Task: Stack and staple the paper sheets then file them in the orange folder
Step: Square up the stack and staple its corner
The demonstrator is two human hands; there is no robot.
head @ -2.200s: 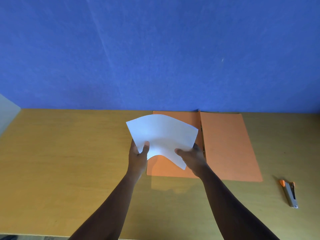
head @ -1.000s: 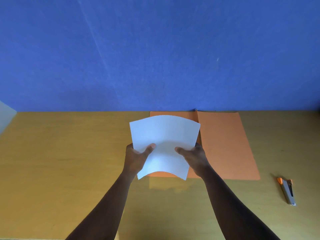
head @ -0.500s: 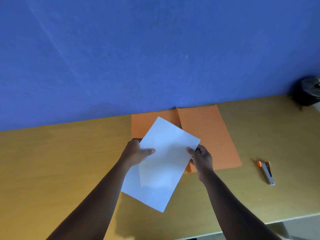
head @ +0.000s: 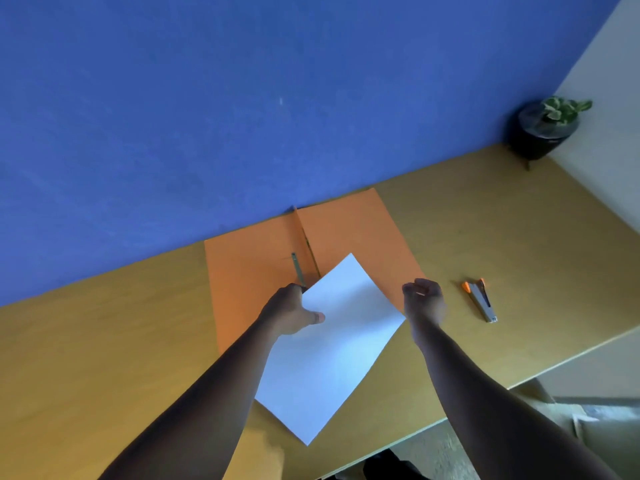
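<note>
My left hand (head: pixel 294 311) grips the white paper sheets (head: pixel 329 351) at their left edge, thumb on top. They hang tilted above the near half of the open orange folder (head: pixel 249 271) and the desk. The folder lies flat against the blue wall, its metal fastener (head: pixel 297 268) showing near the spine. My right hand (head: pixel 424 299) hovers just right of the sheets with fingers loosely curled, holding nothing. A grey stapler with orange ends (head: pixel 479 299) lies on the desk to the right of that hand.
The wooden desk (head: pixel 104 341) meets the blue wall at the back. A dark pot with a small green plant (head: pixel 543 131) stands in the far right corner. The desk's front edge runs diagonally at lower right, with floor beyond.
My right hand has let go of the sheets and shifted right toward the stapler. My left hand alone now holds them. The view has swung right, bringing the plant pot in.
</note>
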